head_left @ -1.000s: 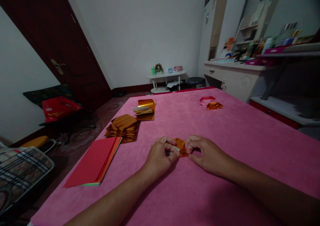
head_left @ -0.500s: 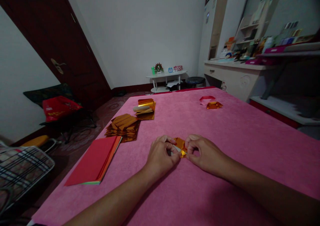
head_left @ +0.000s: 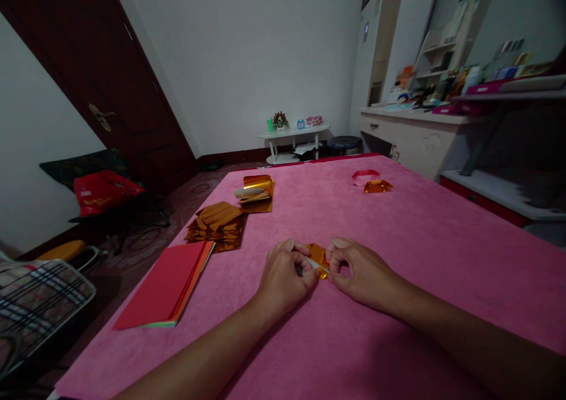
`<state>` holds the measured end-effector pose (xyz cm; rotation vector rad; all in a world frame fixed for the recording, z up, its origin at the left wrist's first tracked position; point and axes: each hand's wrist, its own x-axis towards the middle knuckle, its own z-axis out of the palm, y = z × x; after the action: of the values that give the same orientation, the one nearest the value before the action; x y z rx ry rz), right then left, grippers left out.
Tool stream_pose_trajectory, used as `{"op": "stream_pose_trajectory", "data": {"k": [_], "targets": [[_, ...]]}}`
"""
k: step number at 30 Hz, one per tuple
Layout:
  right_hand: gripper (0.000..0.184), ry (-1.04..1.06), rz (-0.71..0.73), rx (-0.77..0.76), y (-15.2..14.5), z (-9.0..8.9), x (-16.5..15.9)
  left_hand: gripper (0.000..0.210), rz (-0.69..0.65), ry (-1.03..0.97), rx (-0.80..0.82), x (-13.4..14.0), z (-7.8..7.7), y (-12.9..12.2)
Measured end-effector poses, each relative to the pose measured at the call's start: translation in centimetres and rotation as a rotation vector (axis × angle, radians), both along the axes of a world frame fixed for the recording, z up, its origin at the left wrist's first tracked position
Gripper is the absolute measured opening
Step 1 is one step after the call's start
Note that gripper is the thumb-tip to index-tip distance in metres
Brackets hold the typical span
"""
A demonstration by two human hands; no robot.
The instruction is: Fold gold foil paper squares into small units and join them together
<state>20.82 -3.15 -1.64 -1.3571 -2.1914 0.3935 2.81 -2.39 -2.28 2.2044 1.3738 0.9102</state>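
Both hands are pinched shut on 1 small folded piece of gold foil paper (head_left: 318, 258), held low over the pink cloth (head_left: 398, 241) right between them: the left hand (head_left: 283, 276) nips its left edge with thumb and forefinger, the right hand (head_left: 360, 273) its right edge.

The risk, as I see it, is the foil itself. It is slick and springy, so a crease may pop open the moment a thumb eases, and a hard tug from both sides could tear it at the fold or slide it out of the grip.

Left of the grip lies a flat stack of matte red sheets (head_left: 165, 285); beyond that, a pile of creased gold pieces (head_left: 219, 226) and a curled foil bundle (head_left: 256, 193). Far ahead and right sit a pink loop (head_left: 365, 176) and a finished gold shape (head_left: 378, 186).
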Motion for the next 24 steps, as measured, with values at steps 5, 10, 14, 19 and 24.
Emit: {"op": "stream_pose_trajectory", "data": {"k": [5,10,14,19,24], "targets": [[0.017,-0.007,-0.030,-0.013,-0.1,0.1,-0.2,0.015,0.005,0.002,-0.005,0.1,0.1,0.1],[0.017,0.013,-0.028,-0.024,-0.3,0.3,-0.2,0.016,-0.006,-0.005,-0.004,0.1,0.1,0.1],[0.015,0.050,0.055,-0.068,0.1,0.3,0.4,0.014,-0.003,-0.002,-0.005,0.0,0.0,-0.1],[0.014,0.079,0.111,-0.108,0.4,0.1,1.1,0.014,-0.009,0.010,-0.002,0.1,0.0,-0.1],[0.015,0.070,0.071,-0.053,0.1,0.0,0.7,0.016,-0.014,0.031,0.028,0.1,0.1,-0.2]]}}
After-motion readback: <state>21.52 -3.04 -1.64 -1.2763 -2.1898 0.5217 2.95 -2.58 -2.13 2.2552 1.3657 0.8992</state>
